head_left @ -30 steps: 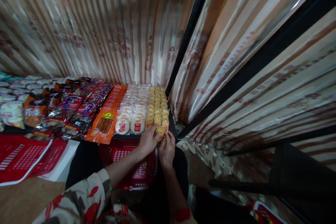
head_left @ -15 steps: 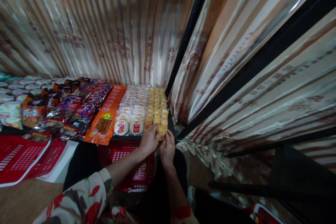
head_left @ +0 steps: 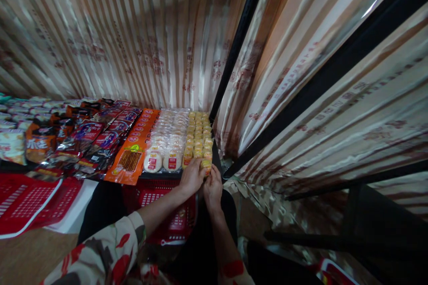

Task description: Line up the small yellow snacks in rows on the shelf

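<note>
Between my two hands, at the front right corner of the shelf, is a small yellow snack packet (head_left: pixel 206 167). My left hand (head_left: pixel 193 177) is closed on it from the left, thumb on top. From the right, my right hand (head_left: pixel 212 188) pinches its lower edge with closed fingers. Just behind lie rows of yellow-wrapped snacks (head_left: pixel 198 136). To their left are rows of round white crackers (head_left: pixel 172 160) in clear wrap, then a long orange packet of brown sticks (head_left: pixel 132 156).
Dark red-and-blue packets (head_left: pixel 107 140), orange-black bags (head_left: pixel 40 144) and pale bags (head_left: pixel 12 144) fill the shelf's left. Red baskets (head_left: pixel 152 198) stand below. Black metal posts (head_left: pixel 230 71) and striped curtains (head_left: pixel 150 31) enclose the back and right.
Both hands stay together on the yellow packet, which has tipped slightly and sits a touch lower. The whole view has shifted a little; nothing was let go.
</note>
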Available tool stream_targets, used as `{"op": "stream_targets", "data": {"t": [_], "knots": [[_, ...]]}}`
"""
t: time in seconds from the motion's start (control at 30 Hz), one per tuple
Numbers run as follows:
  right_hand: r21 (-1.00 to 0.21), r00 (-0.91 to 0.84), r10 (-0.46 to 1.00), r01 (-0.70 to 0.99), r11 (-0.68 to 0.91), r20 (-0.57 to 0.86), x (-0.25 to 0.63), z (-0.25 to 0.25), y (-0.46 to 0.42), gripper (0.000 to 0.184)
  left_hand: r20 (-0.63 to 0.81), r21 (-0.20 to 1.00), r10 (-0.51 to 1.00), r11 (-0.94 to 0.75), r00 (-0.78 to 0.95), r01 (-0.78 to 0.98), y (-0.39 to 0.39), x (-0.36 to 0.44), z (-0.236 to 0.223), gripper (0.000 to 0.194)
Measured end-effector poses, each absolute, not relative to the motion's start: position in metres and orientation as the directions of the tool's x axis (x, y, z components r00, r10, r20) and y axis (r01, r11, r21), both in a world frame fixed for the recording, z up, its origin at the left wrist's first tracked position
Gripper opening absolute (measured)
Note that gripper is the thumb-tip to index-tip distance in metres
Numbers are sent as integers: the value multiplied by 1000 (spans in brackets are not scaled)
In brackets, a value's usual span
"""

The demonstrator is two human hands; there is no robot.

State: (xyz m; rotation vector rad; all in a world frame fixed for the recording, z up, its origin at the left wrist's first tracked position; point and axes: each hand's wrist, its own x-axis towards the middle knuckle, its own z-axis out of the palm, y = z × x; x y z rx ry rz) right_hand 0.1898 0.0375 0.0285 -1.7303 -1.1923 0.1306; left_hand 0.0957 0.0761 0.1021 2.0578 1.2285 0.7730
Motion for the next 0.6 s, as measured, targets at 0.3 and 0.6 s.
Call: {"op": "stream_targets", "data": {"t": [0.3,0.6], "knots": [[-772,555,721,634,-42,416,180,30,30,44,158,728,906,-375,392,574,78,100,100,26],[-779,575,719,623,-76,390,173,29,23,51,157,740,900,-380,407,555,81,97,107,20]]}}
